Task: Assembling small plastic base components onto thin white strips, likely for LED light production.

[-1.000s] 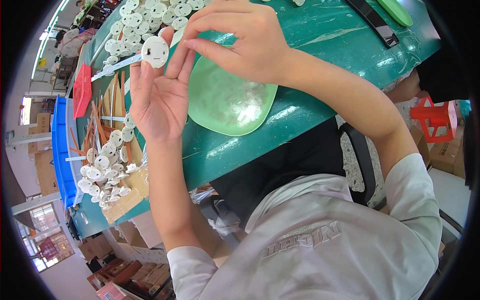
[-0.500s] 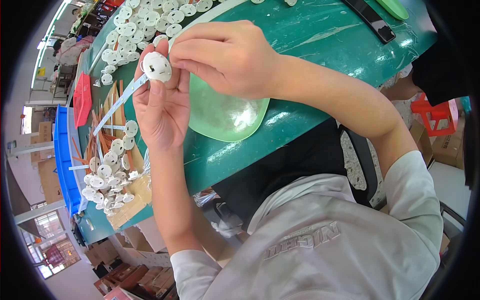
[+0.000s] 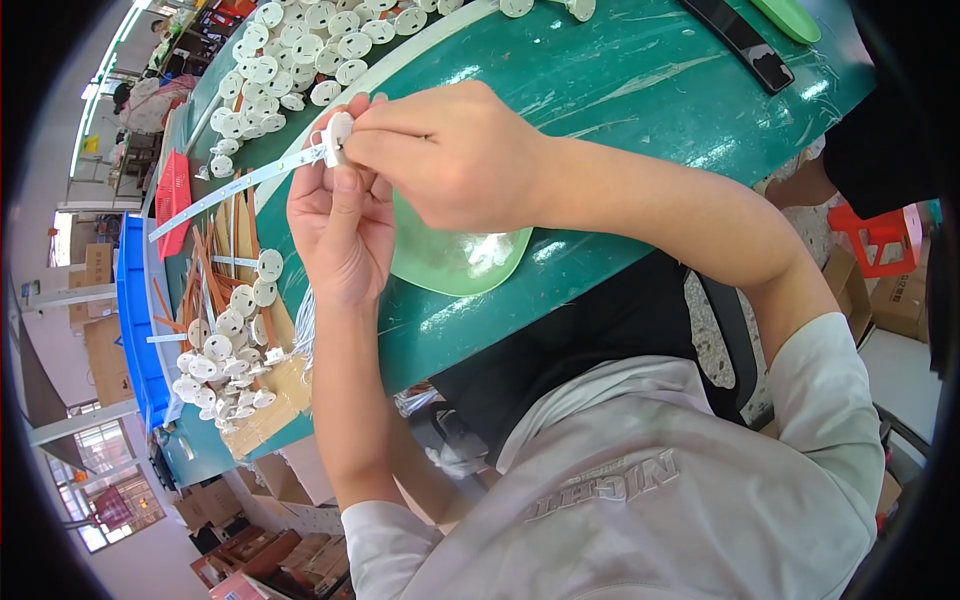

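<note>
My left hand (image 3: pixel 343 232) is closed around a white round plastic cap (image 3: pixel 335 142), its thumb on the near side. The cap is turned nearly edge-on. A light strip (image 3: pixel 232 187), pale and narrow with small dots along it, runs from the cap out to the left. My right hand (image 3: pixel 462 158) has its thumb and forefinger pinched together against the cap's right face. Whatever sits between those fingertips is hidden. Below both hands lies a light green shallow tray (image 3: pixel 465 278), partly covered by them.
Many white caps (image 3: pixel 305 48) lie heaped at the far left. More caps with strips (image 3: pixel 228 345) rest on cardboard at the left, near a red basket (image 3: pixel 172 200) and a blue bin (image 3: pixel 140 320). A black phone-like object (image 3: pixel 740 45) lies far right on the green table (image 3: pixel 620 110).
My left hand has moved slightly right and turned the cap from face-on to nearly edge-on. The strip has swung up and outward. My right fingertips have come down against the cap.
</note>
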A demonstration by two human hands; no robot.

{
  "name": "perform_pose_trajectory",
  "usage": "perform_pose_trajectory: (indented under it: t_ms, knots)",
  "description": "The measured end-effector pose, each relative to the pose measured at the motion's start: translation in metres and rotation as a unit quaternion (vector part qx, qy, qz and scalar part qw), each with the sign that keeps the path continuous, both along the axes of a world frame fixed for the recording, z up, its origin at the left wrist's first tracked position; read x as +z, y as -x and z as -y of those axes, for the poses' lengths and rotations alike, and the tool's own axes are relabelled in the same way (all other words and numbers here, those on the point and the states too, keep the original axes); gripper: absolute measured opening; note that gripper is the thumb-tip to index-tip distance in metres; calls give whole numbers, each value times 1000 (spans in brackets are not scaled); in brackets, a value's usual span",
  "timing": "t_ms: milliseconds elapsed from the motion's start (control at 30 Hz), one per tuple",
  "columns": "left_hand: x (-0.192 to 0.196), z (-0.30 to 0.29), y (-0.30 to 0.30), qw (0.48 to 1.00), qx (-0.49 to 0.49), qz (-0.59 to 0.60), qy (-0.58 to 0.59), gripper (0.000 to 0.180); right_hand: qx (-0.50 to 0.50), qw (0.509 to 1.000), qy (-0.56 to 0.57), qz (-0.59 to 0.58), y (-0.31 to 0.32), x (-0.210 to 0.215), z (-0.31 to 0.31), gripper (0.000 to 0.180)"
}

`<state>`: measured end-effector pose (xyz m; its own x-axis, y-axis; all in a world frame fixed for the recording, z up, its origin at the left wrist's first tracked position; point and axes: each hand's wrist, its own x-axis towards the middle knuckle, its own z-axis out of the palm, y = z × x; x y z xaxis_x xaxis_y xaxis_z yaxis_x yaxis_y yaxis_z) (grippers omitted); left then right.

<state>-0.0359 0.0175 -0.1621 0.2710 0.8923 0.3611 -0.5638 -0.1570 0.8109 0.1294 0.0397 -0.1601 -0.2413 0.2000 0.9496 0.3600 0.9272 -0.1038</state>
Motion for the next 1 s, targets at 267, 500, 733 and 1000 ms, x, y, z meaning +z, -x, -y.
perform_pose_trajectory:
  t_ms: [267,500,733,1000]
  knots:
    - [-1,3,-3,997,-11,72,22,48,40,995,27,-89,6,-1,-1,16]
    - [-1,6,-7,997,30,51,48,47,15,996,37,-77,6,1,1,17]
    - [-2,2,-15,997,37,41,53,45,-25,999,9,-46,5,-5,-3,17]
    - [1,4,1,998,61,6,13,43,56,996,47,-45,6,4,-4,18]
